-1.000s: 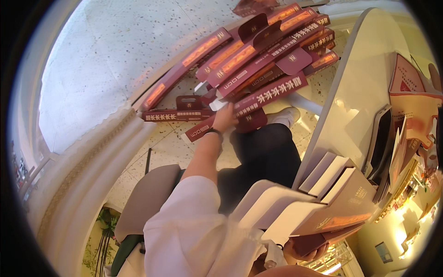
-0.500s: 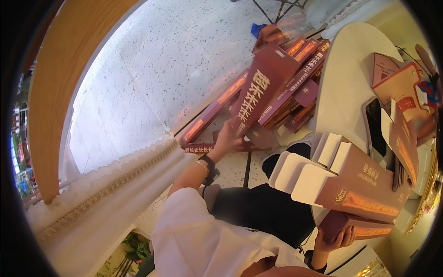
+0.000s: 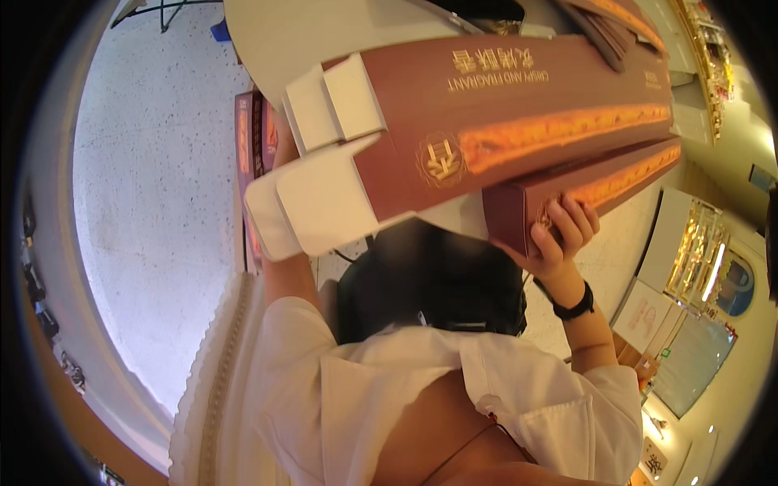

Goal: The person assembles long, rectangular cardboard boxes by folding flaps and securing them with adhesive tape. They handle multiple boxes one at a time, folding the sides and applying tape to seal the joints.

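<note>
— Holding that long maroon box up by the white counter, yes?
— Right hand clenched on a second box just beneath it. Left hand's hidden behind the flaps; can't tell its grip. More boxes lie lower, beside the counter.

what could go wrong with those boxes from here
The right hand grips only the near end of the lower maroon box, so its far end could tip and slide out. The big box on top has open white flaps that might snag. The left hand is hidden behind it, so its hold cannot be checked.
</note>
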The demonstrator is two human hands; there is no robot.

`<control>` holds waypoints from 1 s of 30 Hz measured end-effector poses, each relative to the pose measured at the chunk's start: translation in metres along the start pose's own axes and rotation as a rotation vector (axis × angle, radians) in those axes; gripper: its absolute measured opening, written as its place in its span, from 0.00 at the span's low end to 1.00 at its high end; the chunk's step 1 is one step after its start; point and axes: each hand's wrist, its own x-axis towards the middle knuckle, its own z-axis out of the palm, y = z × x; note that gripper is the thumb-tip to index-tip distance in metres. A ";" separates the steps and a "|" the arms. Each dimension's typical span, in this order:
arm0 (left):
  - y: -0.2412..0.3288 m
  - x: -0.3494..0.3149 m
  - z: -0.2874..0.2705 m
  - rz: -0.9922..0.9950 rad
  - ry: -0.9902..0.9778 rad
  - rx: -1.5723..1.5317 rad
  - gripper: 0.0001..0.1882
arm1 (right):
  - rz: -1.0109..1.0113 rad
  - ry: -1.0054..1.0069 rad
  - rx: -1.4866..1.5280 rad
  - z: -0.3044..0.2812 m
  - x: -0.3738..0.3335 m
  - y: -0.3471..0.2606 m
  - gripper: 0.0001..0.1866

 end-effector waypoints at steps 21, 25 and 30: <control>0.310 -0.221 -0.123 0.860 0.068 -0.303 0.11 | -0.025 -0.419 0.081 -0.093 0.054 0.039 0.42; 0.330 -0.277 -0.083 0.921 -0.471 -0.283 0.62 | 0.028 -0.177 0.102 -0.178 0.043 -0.003 0.43; 0.329 -0.337 -0.036 1.179 -0.632 -0.693 0.63 | 0.038 0.034 0.246 -0.203 0.009 -0.057 0.38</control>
